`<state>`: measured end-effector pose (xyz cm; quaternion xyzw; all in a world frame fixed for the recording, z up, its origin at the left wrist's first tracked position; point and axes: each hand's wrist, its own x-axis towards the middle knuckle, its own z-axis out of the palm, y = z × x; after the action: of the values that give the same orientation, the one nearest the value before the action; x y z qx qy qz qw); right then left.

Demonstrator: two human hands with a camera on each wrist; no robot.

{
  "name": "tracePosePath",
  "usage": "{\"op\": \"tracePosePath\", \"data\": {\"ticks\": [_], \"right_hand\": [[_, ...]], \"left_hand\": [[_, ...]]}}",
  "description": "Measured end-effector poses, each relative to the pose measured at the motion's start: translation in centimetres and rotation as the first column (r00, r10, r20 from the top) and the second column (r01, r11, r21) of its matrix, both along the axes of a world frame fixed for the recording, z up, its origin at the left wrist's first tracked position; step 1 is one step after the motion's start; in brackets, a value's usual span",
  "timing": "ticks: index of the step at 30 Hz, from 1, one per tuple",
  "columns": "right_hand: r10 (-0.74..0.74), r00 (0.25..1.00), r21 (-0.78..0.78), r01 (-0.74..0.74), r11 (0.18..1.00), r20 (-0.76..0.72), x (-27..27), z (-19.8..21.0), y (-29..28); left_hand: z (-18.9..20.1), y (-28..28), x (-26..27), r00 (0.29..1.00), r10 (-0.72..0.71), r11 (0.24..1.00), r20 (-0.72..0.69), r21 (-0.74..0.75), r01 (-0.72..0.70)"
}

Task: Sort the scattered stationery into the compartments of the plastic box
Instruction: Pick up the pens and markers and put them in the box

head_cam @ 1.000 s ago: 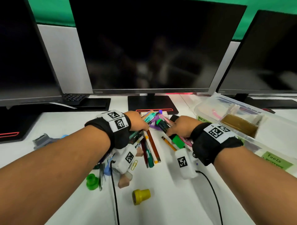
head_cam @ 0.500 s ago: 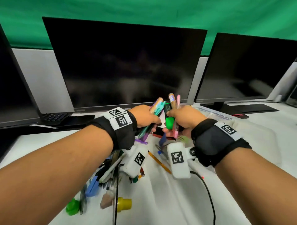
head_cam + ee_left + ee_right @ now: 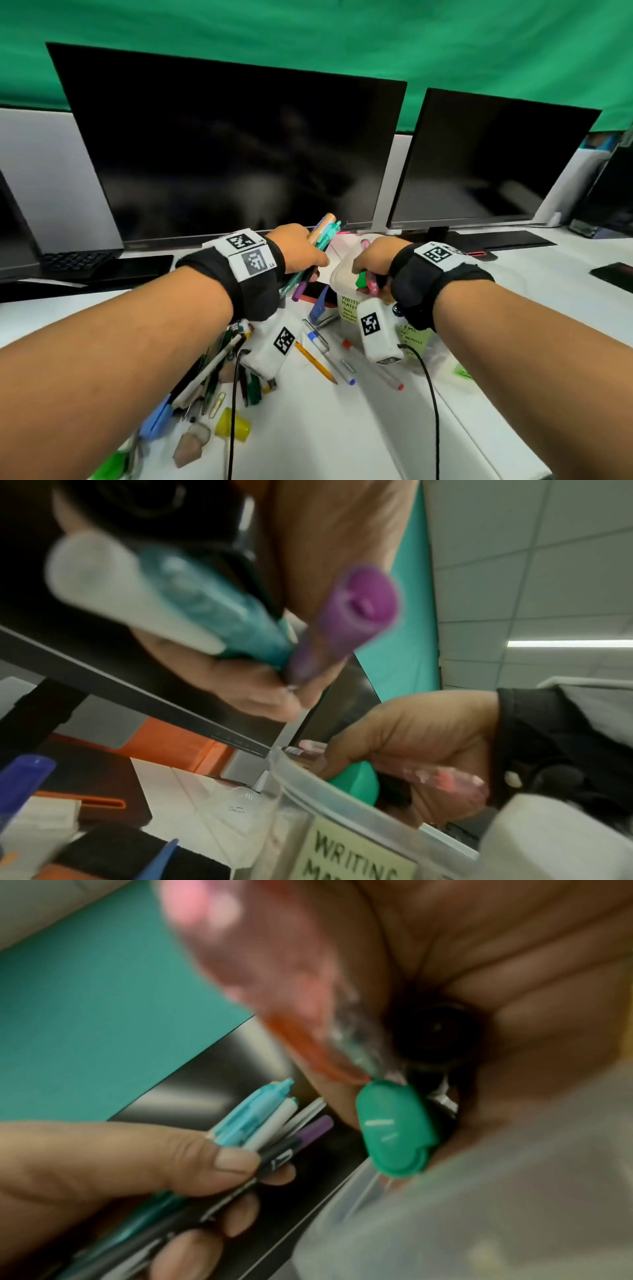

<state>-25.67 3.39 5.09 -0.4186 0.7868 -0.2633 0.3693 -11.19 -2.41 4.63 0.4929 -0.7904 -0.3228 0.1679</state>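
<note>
1. Over the near corner of the plastic box (image 3: 339, 274), the right hand (image 3: 376, 257) is clamped round a small bundle: a marker with a green cap (image 3: 394, 1129), a pink patterned pen (image 3: 448, 780) and a dark-barrelled one between them. The cap ends hang just above the rim, beside the label (image 3: 352, 856) reading "WRITING MAT…".
2. Just left of the box, the left hand (image 3: 301, 250) grips a fistful of pens (image 3: 322, 236): teal barrels, a white one, a marker with a purple cap (image 3: 363, 599). The thumb presses across them and the fingers curl beneath.
3. Handling, as a judgement: the pens are light, stiff, smooth plastic cylinders. Held loosely, they will likely slide against one another. Best hold is mid-barrel, all of them squeezed parallel. Caps look like press-fits, so gripping by the cap alone risks pulling one off.
4. The box is thin translucent plastic with a rolled lip; its walls probably flex, and it looks light enough to shift if knocked.
5. On the white table (image 3: 359, 428), stationery is scattered: a yellow pencil (image 3: 315, 361), a blue-capped pen (image 3: 329, 356), a red-tipped pen (image 3: 373, 365), paper clips (image 3: 217, 404), a yellow cap (image 3: 233, 423) and beige erasers (image 3: 190, 448). The small, flat ones would call for a fingertip pinch.
6. Behind stand dark monitors (image 3: 222, 154) and a green backdrop (image 3: 308, 34).
</note>
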Motion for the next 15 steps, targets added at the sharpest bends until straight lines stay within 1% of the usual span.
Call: {"op": "tracePosePath", "data": {"ticks": [2,4,5,7,9,11,12,15], "right_hand": [[-0.001,1.0,0.031,0.001,1.0,0.011,-0.1,-0.2,0.1],[-0.023,0.999,0.028,0.022,0.999,0.032,0.0,0.1,0.3],[-0.043,0.998,0.016,0.043,0.999,0.045,-0.2,0.3,0.4],[-0.099,0.994,0.006,0.099,0.995,0.048,-0.2,0.8,0.6],[-0.088,0.993,0.017,0.089,0.996,-0.077,0.1,1.1,0.5],[-0.045,0.979,-0.008,0.044,0.999,-0.198,0.4,1.3,0.6],[-0.04,0.976,-0.02,0.036,0.999,-0.216,0.3,1.3,0.7],[-0.039,0.98,-0.046,0.031,0.998,-0.195,-0.7,1.1,1.3]], "left_hand": [[0.2,0.1,-0.2,1.0,-0.008,1.0,-0.011,0.021,0.009],[0.3,0.3,-0.7,1.0,-0.009,0.999,-0.022,0.041,0.01],[0.4,0.4,-1.2,1.0,-0.009,0.999,-0.008,0.034,0.009],[0.5,0.6,-2.0,0.998,0.0,0.999,0.06,-0.042,0.003],[0.7,0.8,-2.7,0.992,0.009,0.994,0.125,-0.107,0.004],[0.9,0.8,-3.4,0.991,0.006,0.994,0.135,-0.111,0.009],[1.0,0.9,-3.7,0.991,0.008,0.995,0.133,-0.103,0.006],[1.1,0.7,-4.6,0.99,0.018,0.994,0.14,-0.111,-0.002]]}}
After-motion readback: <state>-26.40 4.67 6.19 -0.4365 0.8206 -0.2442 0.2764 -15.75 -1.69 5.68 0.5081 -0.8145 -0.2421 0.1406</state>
